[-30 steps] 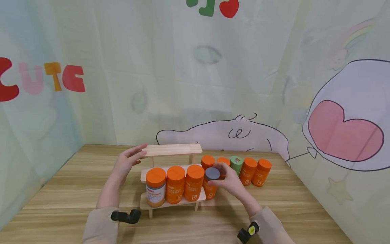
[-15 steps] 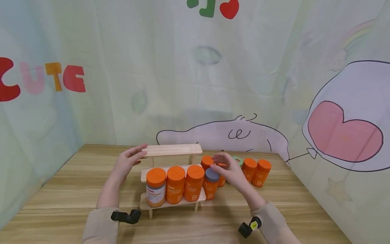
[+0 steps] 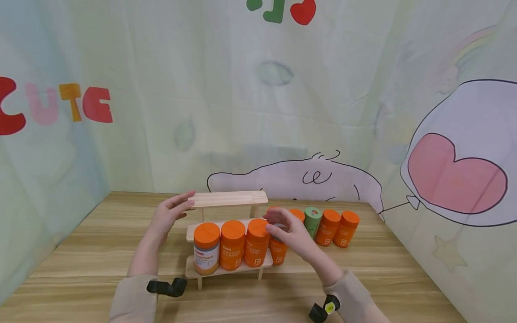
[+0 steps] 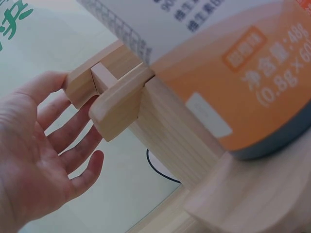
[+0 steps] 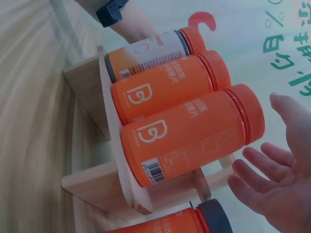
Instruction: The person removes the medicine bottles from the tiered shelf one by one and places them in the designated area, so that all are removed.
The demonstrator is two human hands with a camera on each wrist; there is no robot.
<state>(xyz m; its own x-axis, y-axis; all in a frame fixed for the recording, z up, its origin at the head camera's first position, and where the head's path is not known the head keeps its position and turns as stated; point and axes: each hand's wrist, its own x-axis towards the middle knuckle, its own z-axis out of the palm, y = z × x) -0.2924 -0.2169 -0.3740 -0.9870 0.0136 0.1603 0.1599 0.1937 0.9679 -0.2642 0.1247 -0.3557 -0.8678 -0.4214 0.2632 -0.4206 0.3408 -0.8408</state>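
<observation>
On the wooden table (image 3: 101,251), head view: the left hand (image 3: 167,215) rested straight-fingered against the top board of the tiered pale-wood rack (image 3: 228,198); the right hand (image 3: 288,231), fingers relaxed and gripping nothing, covered the grey-lidded orange bottle (image 3: 278,252) standing just right of the rack's lower shelf.

Left wrist view: fingers (image 4: 73,141) spread wide, holding nothing, beside the board's end.

Right wrist view: an open palm (image 5: 279,194) hovered near three orange-capped bottles (image 5: 189,136).

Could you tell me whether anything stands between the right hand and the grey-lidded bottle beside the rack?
Nothing visible does: the right hand hovers open directly over the grey-lidded bottle, which stands on the table against the wooden rack's right end.
</observation>
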